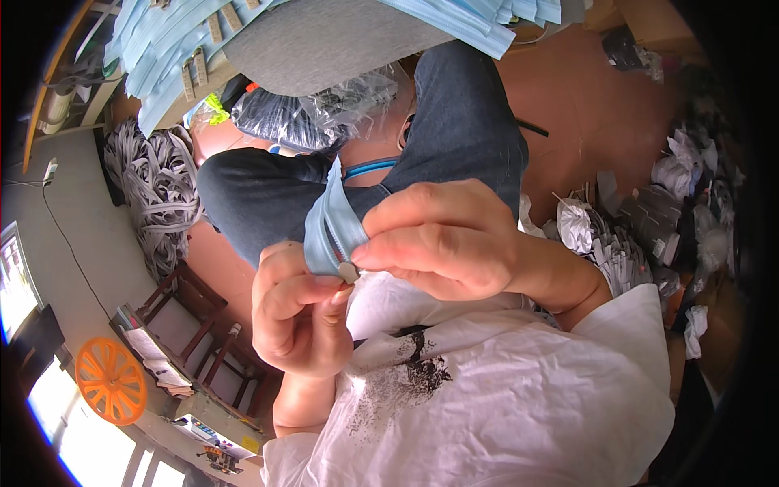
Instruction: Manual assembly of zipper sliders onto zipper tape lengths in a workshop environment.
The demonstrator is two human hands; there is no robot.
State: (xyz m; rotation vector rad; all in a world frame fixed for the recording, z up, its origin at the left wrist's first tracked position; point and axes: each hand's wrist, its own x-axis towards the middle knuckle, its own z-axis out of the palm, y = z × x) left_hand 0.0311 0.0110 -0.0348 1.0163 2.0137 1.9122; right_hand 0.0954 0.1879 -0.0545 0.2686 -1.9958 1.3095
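Observation:
A short length of light blue zipper (333, 229) is held up in front of my shirt, its tapes spread slightly apart along the teeth. My right hand (442, 243) comes in from the right and pinches the zipper's right edge between thumb and fingers. On the left, my left hand (294, 312) is closed at the zipper's lower end, thumb and forefinger pinching a small pale zipper slider (348, 273). Its finer details are too small to make out. Both hands nearly meet at that lower end, and my fingertips partly cover the tape.
Many light blue zippers (174, 53) lie over a grey padded surface (333, 40) beyond my knees. Grey strips (154, 191) are heaped at left, near an orange wheel (111, 381). Plastic-wrapped bundles (288, 114) lie on the floor, with scraps and plastic bags (682, 174) at right.

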